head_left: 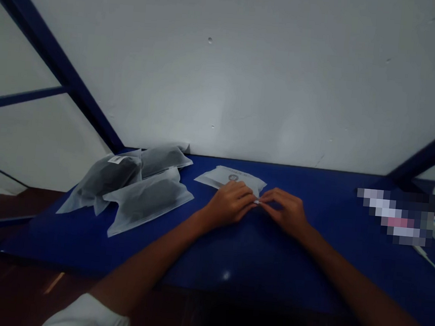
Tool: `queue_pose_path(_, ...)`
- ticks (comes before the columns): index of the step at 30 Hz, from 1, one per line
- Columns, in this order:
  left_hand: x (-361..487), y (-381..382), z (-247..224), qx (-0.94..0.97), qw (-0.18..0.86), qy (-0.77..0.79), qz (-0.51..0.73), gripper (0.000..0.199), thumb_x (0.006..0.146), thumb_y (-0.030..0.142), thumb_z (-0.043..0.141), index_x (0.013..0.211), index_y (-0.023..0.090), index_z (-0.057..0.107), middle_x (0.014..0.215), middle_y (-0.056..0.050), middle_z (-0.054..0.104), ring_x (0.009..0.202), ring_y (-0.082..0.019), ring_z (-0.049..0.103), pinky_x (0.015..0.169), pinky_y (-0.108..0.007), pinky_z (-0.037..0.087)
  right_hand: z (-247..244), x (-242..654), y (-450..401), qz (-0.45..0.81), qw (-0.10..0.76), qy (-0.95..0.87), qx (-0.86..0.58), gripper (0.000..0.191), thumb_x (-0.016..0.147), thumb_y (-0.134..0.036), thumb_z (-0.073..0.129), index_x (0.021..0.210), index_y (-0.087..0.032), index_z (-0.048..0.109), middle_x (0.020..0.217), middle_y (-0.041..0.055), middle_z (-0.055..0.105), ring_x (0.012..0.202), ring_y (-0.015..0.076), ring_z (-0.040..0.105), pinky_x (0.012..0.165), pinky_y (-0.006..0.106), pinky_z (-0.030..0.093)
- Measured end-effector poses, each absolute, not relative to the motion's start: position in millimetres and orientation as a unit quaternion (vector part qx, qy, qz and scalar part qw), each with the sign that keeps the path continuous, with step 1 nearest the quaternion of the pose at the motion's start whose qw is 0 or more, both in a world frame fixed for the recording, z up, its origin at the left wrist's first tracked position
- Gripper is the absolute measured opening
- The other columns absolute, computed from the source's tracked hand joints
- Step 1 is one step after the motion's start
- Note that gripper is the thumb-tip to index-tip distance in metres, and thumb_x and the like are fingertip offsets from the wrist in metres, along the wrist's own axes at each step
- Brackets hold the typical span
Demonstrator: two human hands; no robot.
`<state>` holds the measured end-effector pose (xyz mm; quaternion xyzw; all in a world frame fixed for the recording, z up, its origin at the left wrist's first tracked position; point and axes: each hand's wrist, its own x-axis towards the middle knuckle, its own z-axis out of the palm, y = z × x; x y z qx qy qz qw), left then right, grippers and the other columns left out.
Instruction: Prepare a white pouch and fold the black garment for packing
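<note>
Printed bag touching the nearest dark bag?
Apart. Head view: a strip of bare blue table shows between the printed bag and the dark bag.

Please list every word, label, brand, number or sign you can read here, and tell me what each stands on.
No text is readable.
Round mark and faint print on the pale bag: too small and blurred.
White label on the leftmost dark-filled bag: too small.
Pixelated patch at right: any text there is hidden.
</note>
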<state>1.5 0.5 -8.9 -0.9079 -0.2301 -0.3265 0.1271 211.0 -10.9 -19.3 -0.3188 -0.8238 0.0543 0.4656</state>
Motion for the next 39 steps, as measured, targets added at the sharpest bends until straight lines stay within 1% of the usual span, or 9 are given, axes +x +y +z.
queue_pose_path(3,7.5,-4.5,-11.3,-0.917,0.135,-0.229,-0.297,0.018,0.095,0.022,0.045,0.087,0.015,0.060,0.080,-0.005,0.061,0.075,-0.016,0.054,0.068,-0.031,0.040,-23.2,205.0,-13.6,0.073,0.463,-0.829,-0.307,0.008,0.085,-0.020,0.062,0.077,-0.021,0.065,0.076,0.0034,0.069,0.070,0.0161,0.067,0.063,0.029,0.055)
queue_pose_path(8,5.5,0.2,-10.2,-0.920,0.166,-0.226,-0.273,0.021,0.094,0.016,0.043,0.081,0.015,0.059,0.078,-0.005,0.060,0.076,-0.017,0.052,0.069,-0.031,0.038,-23.2,208.1,-9.2,0.085,0.459,-0.830,-0.307,0.009,0.083,-0.018,0.062,0.076,-0.020,0.066,0.074,0.0034,0.068,0.068,0.0159,0.066,0.062,0.029,0.054)
queue_pose_path(12,-9.4,16.0,-8.1,-0.913,0.197,-0.251,-0.254,0.018,0.090,0.013,0.044,0.081,0.016,0.059,0.080,-0.006,0.060,0.081,-0.019,0.052,0.072,-0.033,0.037,-21.0,223.1,2.6,0.082,0.462,-0.810,-0.351,0.011,0.083,-0.021,0.062,0.072,-0.021,0.065,0.073,0.0031,0.068,0.068,0.0169,0.065,0.062,0.031,0.054)
queue_pose_path(16,-33.9,36.6,-7.6,-0.890,0.215,-0.301,-0.266,0.017,0.090,0.014,0.045,0.079,0.016,0.059,0.080,-0.006,0.060,0.077,-0.019,0.051,0.068,-0.033,0.036,-23.2,248.0,19.3,0.058,0.470,-0.781,-0.407,0.014,0.080,-0.024,0.065,0.067,-0.021,0.063,0.073,0.0037,0.067,0.067,0.0178,0.065,0.060,0.032,0.054)
queue_pose_path(20,-53.5,48.2,-6.5,-0.882,0.195,-0.334,-0.268,0.017,0.090,0.018,0.046,0.080,0.015,0.059,0.081,-0.007,0.060,0.077,-0.019,0.051,0.068,-0.032,0.038,-28.3,268.8,31.4,0.041,0.478,-0.756,-0.445,0.014,0.078,-0.026,0.068,0.067,-0.020,0.063,0.073,0.0043,0.067,0.066,0.0186,0.064,0.062,0.034,0.055)
queue_pose_path(24,-58.3,48.1,-6.8,-0.899,0.137,-0.334,-0.250,0.015,0.089,0.022,0.049,0.081,0.015,0.060,0.084,-0.007,0.060,0.082,-0.019,0.053,0.073,-0.031,0.042,-32.2,274.4,34.5,0.029,0.444,-0.771,-0.456,0.014,0.079,-0.028,0.066,0.067,-0.020,0.064,0.073,0.0038,0.069,0.068,0.0195,0.066,0.064,0.035,0.054)
queue_pose_path(29,-48.6,43.9,-14.5,-0.909,0.087,-0.327,-0.243,0.029,0.086,0.043,0.057,0.079,0.015,0.060,0.090,-0.007,0.061,0.084,-0.019,0.056,0.074,-0.031,0.045,-34.7,266.3,31.0,0.043,0.402,-0.796,-0.451,0.013,0.078,-0.033,0.068,0.078,-0.020,0.066,0.086,0.0053,0.069,0.073,0.0189,0.066,0.065,0.034,0.055)
queue_pose_path(34,-42.9,44.4,-19.6,-0.915,0.110,-0.340,-0.189,0.022,0.091,0.034,0.051,0.084,0.014,0.060,0.093,-0.008,0.061,0.083,-0.018,0.058,0.066,-0.027,0.046,-35.2,258.8,27.7,0.025,0.388,-0.813,-0.434,0.024,0.075,-0.040,0.072,0.088,-0.022,0.066,0.093,0.0060,0.067,0.083,0.0213,0.066,0.074,0.038,0.055)
queue_pose_path(39,-41.1,46.1,-21.3,-0.912,0.143,-0.359,-0.138,0.009,0.087,0.018,0.049,0.087,0.015,0.057,0.090,-0.008,0.061,0.074,-0.018,0.059,0.060,-0.027,0.045,-26.3,247.4,19.3,-0.050,0.398,-0.817,-0.414,0.022,0.078,-0.037,0.070,0.093,-0.021,0.066,0.092,0.0076,0.067,0.086,0.0232,0.065,0.078,0.041,0.055)
